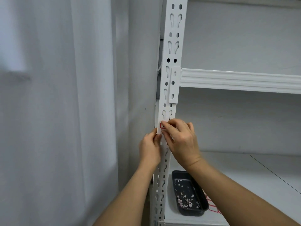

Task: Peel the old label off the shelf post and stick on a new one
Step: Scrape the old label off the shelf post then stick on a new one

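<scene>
- Both hands work at one spot on the white slotted shelf post point(169, 79), just below the bracket of the upper shelf beam point(241, 79)
- A red-bordered label point(162, 126) sits on the post's front face; only its upper left corner shows, the rest hidden under fingers
- The right hand point(180, 141) has its fingertips curled onto the label, thumb and forefinger seemingly pinching or pressing its edge
- The left hand point(150, 148) holds the post's left edge just beneath, thumb against the metal, steadying it
- Whether this is the old label coming off or a new one going on cannot be told for sure; the black tray point(189, 193) on the lower shelf holds many torn paper scraps, which hints at scraping or peeling work
- If peeling, the next move calls for lifting a corner and pulling slowly; if sticking, smoothing flat over the slots
- A sheet of red-bordered labels point(211, 207) peeks out beside the tray
- No writing or brand can be read anywhere
</scene>
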